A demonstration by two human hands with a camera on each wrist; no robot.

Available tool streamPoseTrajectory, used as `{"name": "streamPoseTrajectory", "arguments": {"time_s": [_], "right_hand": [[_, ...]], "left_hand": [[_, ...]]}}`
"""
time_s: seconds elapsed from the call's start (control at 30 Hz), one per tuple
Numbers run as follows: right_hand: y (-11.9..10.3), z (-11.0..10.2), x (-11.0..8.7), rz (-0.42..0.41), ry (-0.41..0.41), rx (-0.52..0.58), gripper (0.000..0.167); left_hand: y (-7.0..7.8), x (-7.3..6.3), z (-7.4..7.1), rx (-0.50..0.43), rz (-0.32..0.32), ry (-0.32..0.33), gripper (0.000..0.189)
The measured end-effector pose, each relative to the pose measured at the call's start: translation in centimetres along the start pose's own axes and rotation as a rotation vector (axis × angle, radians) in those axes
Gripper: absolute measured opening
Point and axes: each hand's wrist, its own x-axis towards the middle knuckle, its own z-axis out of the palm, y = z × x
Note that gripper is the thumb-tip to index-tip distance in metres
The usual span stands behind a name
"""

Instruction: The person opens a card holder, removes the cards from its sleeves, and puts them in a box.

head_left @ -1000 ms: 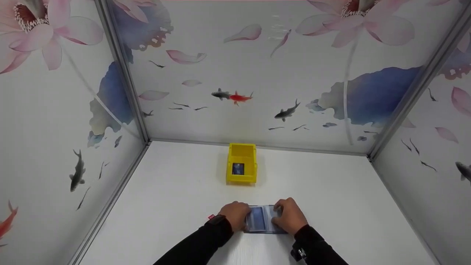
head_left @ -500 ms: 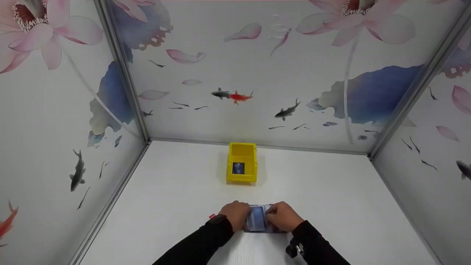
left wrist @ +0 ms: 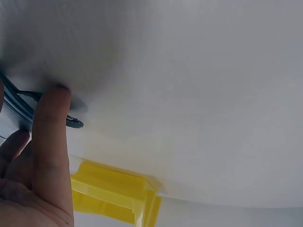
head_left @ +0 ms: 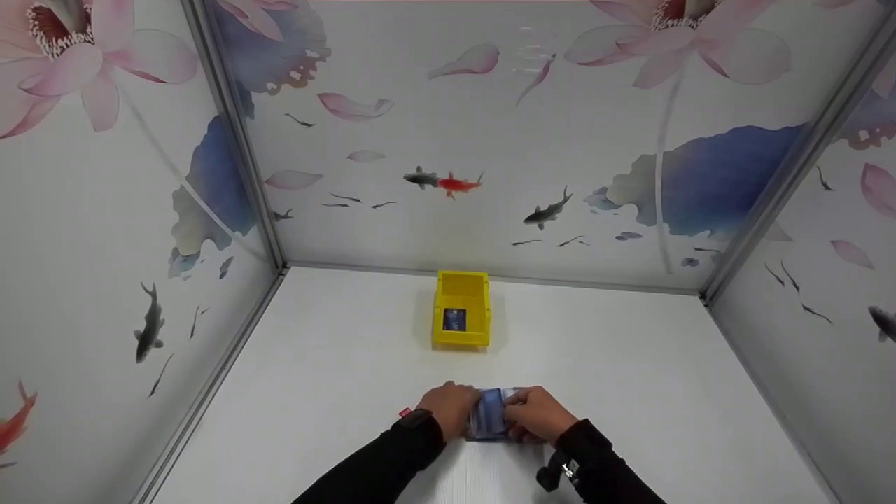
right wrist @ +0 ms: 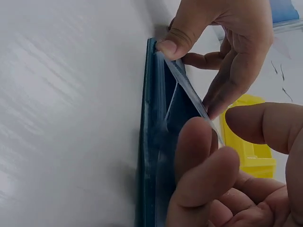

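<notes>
A dark blue card holder point(head_left: 483, 439) with clear plastic sleeves lies open on the white table in front of me. My left hand point(head_left: 448, 407) grips its left side, its thumb pressing the sleeves near the edge in the right wrist view. One clear sleeve page point(right wrist: 189, 90) stands lifted at a slant from the cover. The fingers of my right hand point(head_left: 540, 414) pinch this page near its free edge. A bluish pocket point(head_left: 490, 409) shows between the two hands. In the left wrist view, only the holder's edge point(left wrist: 75, 122) shows past my finger.
Beyond the hands, near the back wall, stands a yellow bin point(head_left: 460, 340) with a dark blue card point(head_left: 455, 320) inside. White panels point(head_left: 392, 238) printed with flowers and fish enclose the table at the back and both sides.
My right hand has moved left from the holder's right side toward its middle and now has the sleeve page between its fingers. My left hand has stayed in place.
</notes>
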Motion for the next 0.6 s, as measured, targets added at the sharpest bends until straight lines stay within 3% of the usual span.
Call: {"name": "streamPoseTrajectory", "arguments": {"time_s": [0.2,0.37,0.6], "right_hand": [[-0.18,0.3,-0.11,-0.023,-0.01,-0.03,0.008],[-0.13,0.32,-0.06,-0.023,-0.008,-0.036,0.006],[-0.06,0.14,-0.35,-0.052,0.015,0.027,0.009]], "left_hand": [[-0.12,-0.08,0.37,0.0,-0.018,0.014,0.028],[-0.07,-0.16,0.31,0.029,-0.021,0.017,0.026],[0.24,-0.17,-0.51,0.009,-0.036,-0.041,0.033]]}}
